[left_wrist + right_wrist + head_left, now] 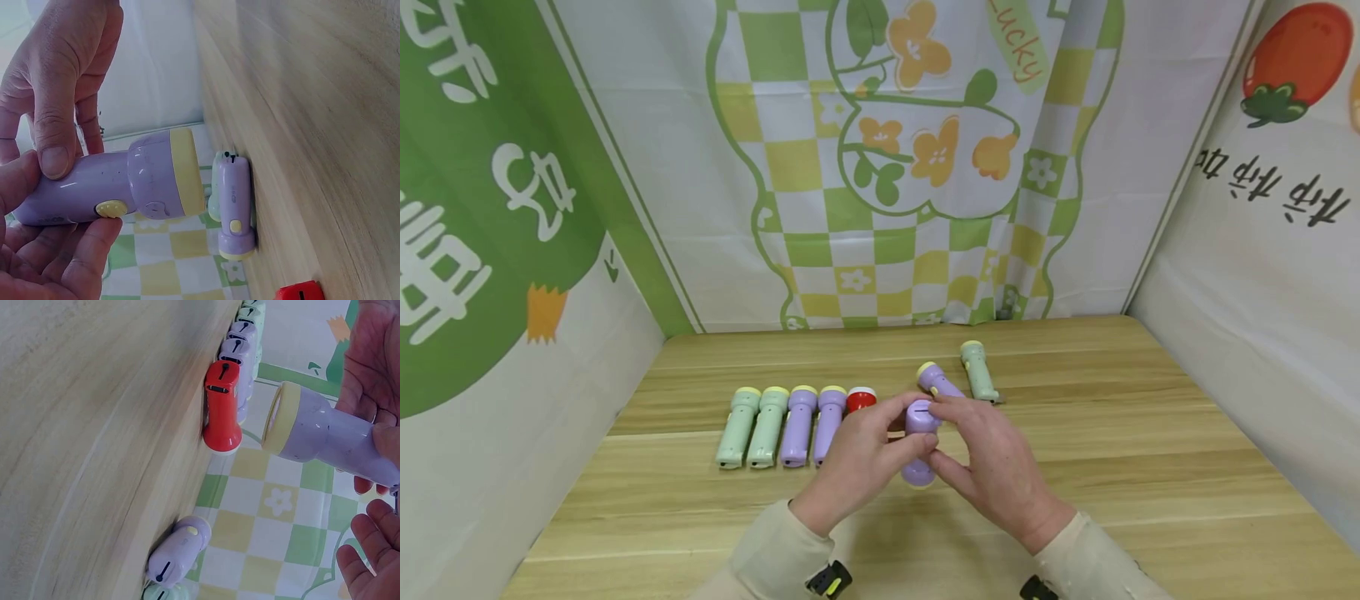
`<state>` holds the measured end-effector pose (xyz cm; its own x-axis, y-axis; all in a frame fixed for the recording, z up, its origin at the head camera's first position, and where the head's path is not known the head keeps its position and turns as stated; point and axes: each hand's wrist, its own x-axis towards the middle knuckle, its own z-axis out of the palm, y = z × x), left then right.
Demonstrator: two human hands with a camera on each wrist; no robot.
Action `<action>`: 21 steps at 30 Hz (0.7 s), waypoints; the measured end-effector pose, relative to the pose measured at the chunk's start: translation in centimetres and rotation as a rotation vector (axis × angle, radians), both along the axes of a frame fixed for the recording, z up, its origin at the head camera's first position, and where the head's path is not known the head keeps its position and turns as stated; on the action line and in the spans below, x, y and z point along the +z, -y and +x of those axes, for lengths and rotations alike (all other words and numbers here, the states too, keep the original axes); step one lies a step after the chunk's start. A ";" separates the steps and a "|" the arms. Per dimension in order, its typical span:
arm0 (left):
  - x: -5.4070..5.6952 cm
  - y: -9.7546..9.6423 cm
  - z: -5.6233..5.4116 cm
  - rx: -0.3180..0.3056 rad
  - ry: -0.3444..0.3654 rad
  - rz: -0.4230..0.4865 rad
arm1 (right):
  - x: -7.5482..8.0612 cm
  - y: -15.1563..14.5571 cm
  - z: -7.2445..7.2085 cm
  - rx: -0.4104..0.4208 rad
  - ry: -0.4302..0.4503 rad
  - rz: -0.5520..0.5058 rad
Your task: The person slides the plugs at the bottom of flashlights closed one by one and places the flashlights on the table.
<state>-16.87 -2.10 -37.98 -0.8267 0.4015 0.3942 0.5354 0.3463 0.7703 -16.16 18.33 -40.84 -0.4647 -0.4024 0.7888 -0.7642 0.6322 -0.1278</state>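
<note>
In the head view a purple flashlight [921, 418] stands between both hands above the table, lens end down and slotted tail end up. My left hand [859, 450] grips its body with thumb and fingers. At the tail, my right hand [1000, 462] touches it with thumb and index finger, while its other fingers spread away from the body in the right wrist view. The left wrist view shows the flashlight's yellow rim [187, 172] and yellow switch [111, 209]. Behind the hands lies another purple flashlight [942, 383], next to a green flashlight [980, 373].
To the left, green flashlights [737, 429] and purple flashlights [799, 427] lie side by side on the wooden table [1112, 483]. A red flashlight [222, 409] with a white rim ends this row. Printed curtains [895, 250] hang around the table.
</note>
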 end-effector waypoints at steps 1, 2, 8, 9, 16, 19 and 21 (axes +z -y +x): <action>0.0 0.0 0.0 0.004 -0.002 0.001 | 0.0 0.0 0.0 0.002 -0.004 0.001; 0.0 0.0 0.1 0.008 -0.004 0.002 | 0.0 0.0 0.0 0.001 -0.004 0.002; -0.2 0.0 0.3 0.019 -0.006 0.000 | 0.3 0.1 0.4 0.005 0.058 0.015; -0.2 0.0 0.3 0.020 0.000 -0.003 | 0.3 0.1 0.4 0.008 0.068 0.015; -0.3 0.1 0.7 0.039 0.032 -0.007 | 0.3 0.3 0.5 0.042 0.062 -0.010; -0.3 0.2 0.7 0.044 0.030 -0.004 | 0.3 0.4 0.5 0.053 0.068 -0.021; -0.3 0.2 0.8 0.045 0.029 -0.003 | 0.3 0.4 0.6 0.055 0.074 -0.024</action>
